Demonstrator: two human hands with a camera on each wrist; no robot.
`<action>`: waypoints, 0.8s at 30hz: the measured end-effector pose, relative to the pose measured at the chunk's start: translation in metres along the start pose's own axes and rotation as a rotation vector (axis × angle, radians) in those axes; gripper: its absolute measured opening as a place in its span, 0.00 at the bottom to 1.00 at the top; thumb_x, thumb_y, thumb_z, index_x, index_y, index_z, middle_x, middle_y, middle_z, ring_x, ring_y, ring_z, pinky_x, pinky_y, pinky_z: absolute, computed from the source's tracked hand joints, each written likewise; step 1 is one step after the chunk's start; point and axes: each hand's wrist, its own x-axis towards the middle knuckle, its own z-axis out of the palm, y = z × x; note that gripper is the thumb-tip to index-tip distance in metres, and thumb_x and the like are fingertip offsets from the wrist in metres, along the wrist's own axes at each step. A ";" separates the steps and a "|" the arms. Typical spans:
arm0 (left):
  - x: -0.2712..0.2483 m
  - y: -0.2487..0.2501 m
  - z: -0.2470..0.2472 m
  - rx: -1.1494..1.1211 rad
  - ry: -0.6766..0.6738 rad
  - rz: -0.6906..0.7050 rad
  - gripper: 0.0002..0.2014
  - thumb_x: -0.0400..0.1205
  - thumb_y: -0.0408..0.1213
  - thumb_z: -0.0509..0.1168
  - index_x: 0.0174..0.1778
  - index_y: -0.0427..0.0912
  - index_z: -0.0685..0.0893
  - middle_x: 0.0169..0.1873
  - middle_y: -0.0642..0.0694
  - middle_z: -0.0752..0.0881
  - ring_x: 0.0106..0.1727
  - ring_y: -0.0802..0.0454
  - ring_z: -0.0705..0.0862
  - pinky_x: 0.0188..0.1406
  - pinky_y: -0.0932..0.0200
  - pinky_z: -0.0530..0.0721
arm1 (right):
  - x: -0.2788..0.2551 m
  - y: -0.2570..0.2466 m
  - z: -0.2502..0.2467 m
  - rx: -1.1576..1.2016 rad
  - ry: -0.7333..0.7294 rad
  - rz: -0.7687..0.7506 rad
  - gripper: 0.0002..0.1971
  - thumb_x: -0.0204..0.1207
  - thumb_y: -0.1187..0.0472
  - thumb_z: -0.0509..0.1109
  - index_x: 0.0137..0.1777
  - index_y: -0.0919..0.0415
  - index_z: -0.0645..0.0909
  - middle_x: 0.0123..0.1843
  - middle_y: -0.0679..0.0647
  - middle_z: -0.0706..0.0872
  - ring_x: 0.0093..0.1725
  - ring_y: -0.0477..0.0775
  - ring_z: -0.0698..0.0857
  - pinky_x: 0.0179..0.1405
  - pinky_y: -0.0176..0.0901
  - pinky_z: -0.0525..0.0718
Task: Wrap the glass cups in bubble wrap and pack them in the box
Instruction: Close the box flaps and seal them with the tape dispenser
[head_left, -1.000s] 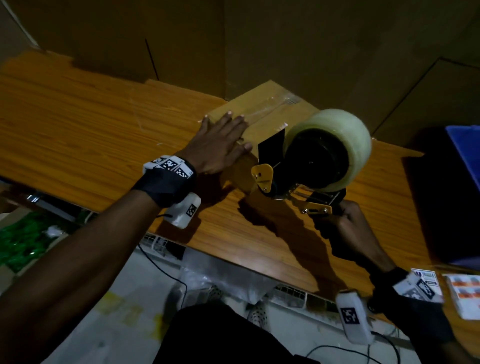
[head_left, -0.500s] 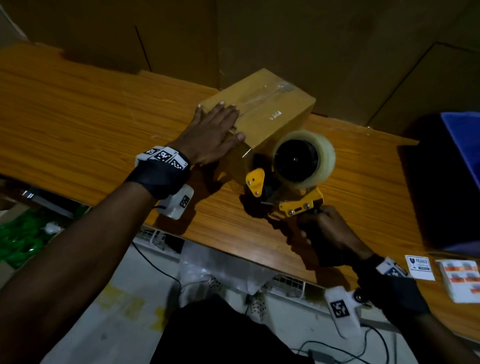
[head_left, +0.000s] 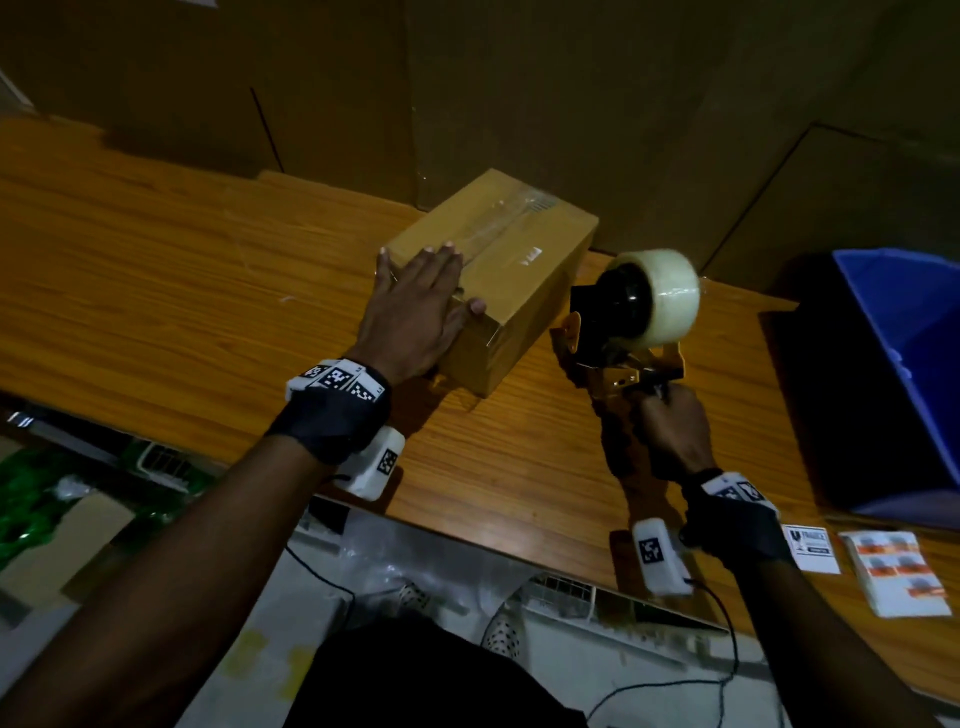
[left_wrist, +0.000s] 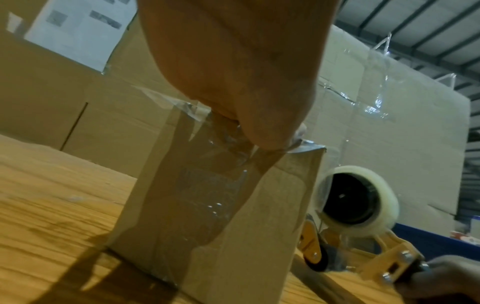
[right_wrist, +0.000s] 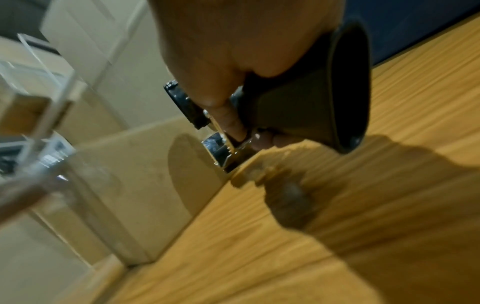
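A closed brown cardboard box (head_left: 524, 275) sits on the wooden table (head_left: 156, 270), with clear tape running along its top seam and down its near end (left_wrist: 207, 191). My left hand (head_left: 415, 306) lies flat on the box's near top corner, fingers straight, pressing the tape down. My right hand (head_left: 670, 431) grips the black handle (right_wrist: 298, 107) of a yellow tape dispenser (head_left: 628, 332) carrying a roll of clear tape (left_wrist: 363, 197). The dispenser is held just right of the box, apart from it. No glass cups or bubble wrap show.
A blue bin (head_left: 909, 364) stands at the table's right end. Label sheets (head_left: 893, 571) and a small card (head_left: 810, 545) lie at the near right edge. Large cardboard cartons (head_left: 519, 104) line the back. Green items (head_left: 31, 493) sit below the table at left.
My right hand has drawn the tape dispenser off the box's near end and out to the right. The left hand has stayed pressed on the box top.
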 end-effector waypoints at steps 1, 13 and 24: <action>0.001 -0.001 0.000 -0.006 0.004 -0.001 0.33 0.90 0.58 0.47 0.88 0.43 0.57 0.88 0.45 0.58 0.88 0.47 0.54 0.83 0.34 0.36 | 0.006 0.000 0.004 -0.025 0.013 -0.003 0.12 0.69 0.49 0.63 0.32 0.56 0.77 0.31 0.58 0.81 0.32 0.61 0.79 0.32 0.47 0.68; 0.024 -0.002 0.007 -0.128 0.001 0.027 0.38 0.85 0.62 0.39 0.87 0.41 0.59 0.87 0.44 0.59 0.89 0.44 0.49 0.83 0.28 0.40 | 0.025 -0.003 0.017 -0.209 0.025 0.022 0.12 0.76 0.47 0.72 0.48 0.56 0.87 0.46 0.58 0.90 0.46 0.63 0.87 0.43 0.47 0.80; 0.033 -0.044 0.011 -0.129 0.037 0.170 0.39 0.85 0.65 0.38 0.87 0.44 0.60 0.86 0.46 0.62 0.88 0.45 0.52 0.84 0.34 0.42 | -0.003 -0.117 0.003 -0.391 0.031 -0.748 0.14 0.80 0.43 0.72 0.49 0.54 0.86 0.44 0.50 0.90 0.37 0.49 0.87 0.34 0.45 0.84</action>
